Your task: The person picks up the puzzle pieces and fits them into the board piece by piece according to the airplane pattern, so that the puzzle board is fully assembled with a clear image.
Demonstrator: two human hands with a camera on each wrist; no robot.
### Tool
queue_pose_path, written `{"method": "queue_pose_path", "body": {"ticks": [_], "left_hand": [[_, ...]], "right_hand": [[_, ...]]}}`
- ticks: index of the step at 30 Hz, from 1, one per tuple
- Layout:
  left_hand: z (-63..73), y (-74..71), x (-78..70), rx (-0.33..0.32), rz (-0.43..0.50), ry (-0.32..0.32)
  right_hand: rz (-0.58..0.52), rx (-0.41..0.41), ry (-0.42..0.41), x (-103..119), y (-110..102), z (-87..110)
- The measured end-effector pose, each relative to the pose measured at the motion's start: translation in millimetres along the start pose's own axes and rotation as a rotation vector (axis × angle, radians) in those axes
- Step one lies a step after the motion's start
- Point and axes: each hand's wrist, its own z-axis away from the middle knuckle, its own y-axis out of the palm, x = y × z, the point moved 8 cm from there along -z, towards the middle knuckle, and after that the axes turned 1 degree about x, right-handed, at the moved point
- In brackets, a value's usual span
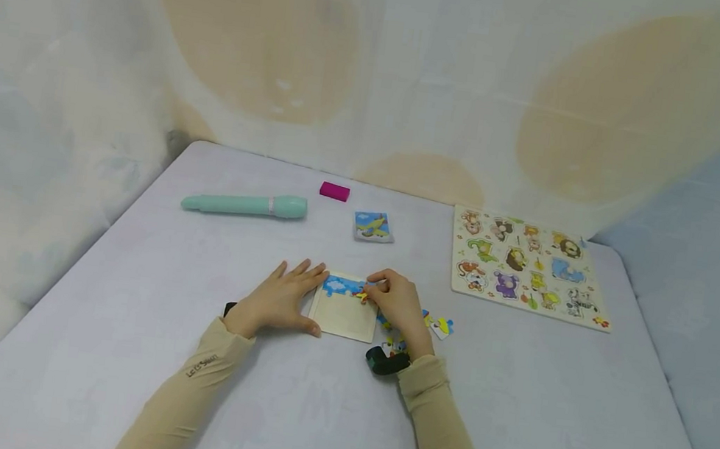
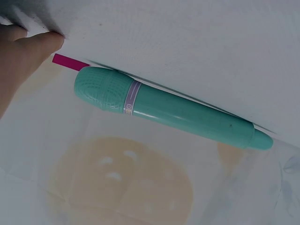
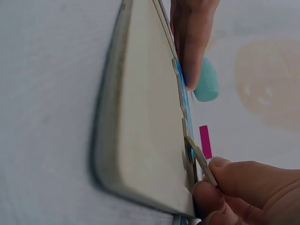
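A small wooden puzzle tray (image 1: 342, 319) lies on the table between both hands, with blue sky pieces (image 1: 341, 286) along its far edge. My left hand (image 1: 285, 297) rests spread at the tray's left side, thumb near the lower left corner. At the far right corner my right hand (image 1: 396, 301) pinches a jigsaw piece (image 3: 202, 161) between thumb and fingers. In the right wrist view that piece stands tilted against the row of pieces. Several loose jigsaw pieces (image 1: 441, 328) lie under and beside the right wrist, partly hidden by it.
Beyond the hands are a teal toy microphone (image 1: 242, 204), a magenta block (image 1: 335, 191) and a small airplane picture puzzle (image 1: 373, 227). An animal puzzle board (image 1: 528, 270) lies at the right rear of the table (image 1: 546, 401). Fabric hangs behind.
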Motion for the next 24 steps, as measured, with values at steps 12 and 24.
{"method": "queue_pose_path", "body": {"ticks": [12, 24], "left_hand": [[-0.1, -0.7, -0.4, -0.007, -0.002, -0.002], [-0.3, 0.5, -0.5, 0.0, 0.001, -0.003]], "right_hand": [[0.065, -0.052, 0.012, 1.4, 0.3, 1.1], [0.078, -0.066, -0.001, -0.7, -0.7, 0.6]]}}
